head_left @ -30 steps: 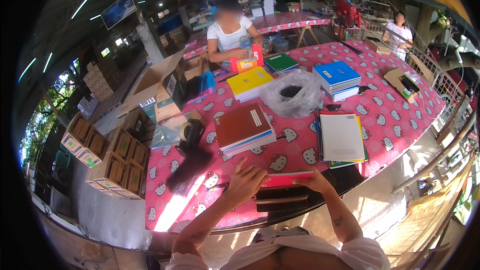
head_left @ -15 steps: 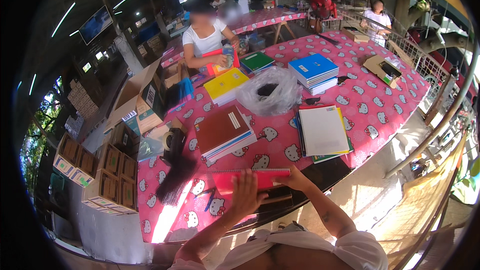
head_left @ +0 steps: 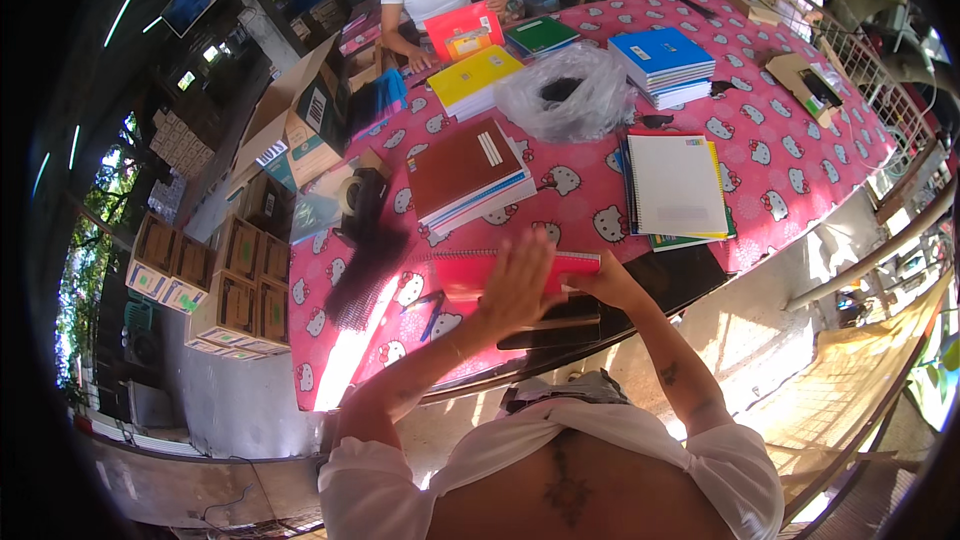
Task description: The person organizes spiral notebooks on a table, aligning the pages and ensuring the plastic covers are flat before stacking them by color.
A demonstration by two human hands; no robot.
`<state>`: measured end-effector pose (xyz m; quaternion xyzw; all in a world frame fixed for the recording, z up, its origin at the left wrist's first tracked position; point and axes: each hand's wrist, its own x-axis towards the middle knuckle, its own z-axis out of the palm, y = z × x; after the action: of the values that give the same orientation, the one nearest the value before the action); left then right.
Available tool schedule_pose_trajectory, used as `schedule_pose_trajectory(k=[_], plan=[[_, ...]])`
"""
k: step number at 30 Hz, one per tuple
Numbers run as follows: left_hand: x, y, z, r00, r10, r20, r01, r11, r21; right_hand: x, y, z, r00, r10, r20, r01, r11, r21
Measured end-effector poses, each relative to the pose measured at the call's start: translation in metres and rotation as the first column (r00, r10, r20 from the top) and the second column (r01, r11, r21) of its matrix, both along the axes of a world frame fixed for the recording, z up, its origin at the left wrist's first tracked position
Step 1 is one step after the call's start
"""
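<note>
left hand: my left hand point(head_left: 515, 285) lay flat, fingers spread, palm down on the red spiral notebook point(head_left: 475, 275); grip apart, pressing, not clamped.
right hand: my right hand point(head_left: 605, 288) was at the notebook's right end, fingers curled on its edge; whether that grip was closed on it I couldn't tell.
notebook: lay at the near edge of the table point(head_left: 780, 180), directly under both hands, spiral side away from me.
under it: a dark flat object point(head_left: 550, 325) sat just below my hands, partly hidden; kind unclear.
step: looked like squaring or steadying the notebook, judging by one flat palm and one hand on the end.
next move: would likely need a firm pinch on the right end before any lift, since the flat palm gave no hold.
left of grip: black mesh item point(head_left: 365, 275) and pens point(head_left: 430, 305) near; tight there.
beyond grip: brown-covered stack point(head_left: 465, 175) just past the notebook; white spiral pad point(head_left: 675, 185) beyond-right, apart.
far side: clear plastic bag point(head_left: 565, 95), blue stack point(head_left: 662, 62), yellow stack point(head_left: 475, 78), another person seated.
edges: table rim ran right under my wrists; a slide toward me risked tipping off.
open room: bare cloth between the brown stack and the white pad was the freest path.
</note>
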<state>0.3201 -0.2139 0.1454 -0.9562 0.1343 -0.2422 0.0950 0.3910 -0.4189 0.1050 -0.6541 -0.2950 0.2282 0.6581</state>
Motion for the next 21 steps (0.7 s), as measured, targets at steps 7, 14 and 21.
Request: schedule_pose_trajectory(k=[7,14,21], plan=[[0.008,-0.016,0.011,0.996,-0.091,-0.004,0.091,0.995,-0.045,-0.006,-0.001,0.008,0.998,-0.065,-0.026,0.063,0.997,-0.051],[0.024,-0.01,0.021,0.991,-0.104,0.086,0.113,0.988,-0.109,-0.023,0.009,0.024,0.987,-0.134,-0.09,0.122,0.984,-0.131],[0.013,-0.026,0.021,0.968,-0.236,0.084,0.245,0.964,-0.108,-0.014,0.013,-0.006,0.991,-0.098,0.093,0.093,0.994,0.047]])
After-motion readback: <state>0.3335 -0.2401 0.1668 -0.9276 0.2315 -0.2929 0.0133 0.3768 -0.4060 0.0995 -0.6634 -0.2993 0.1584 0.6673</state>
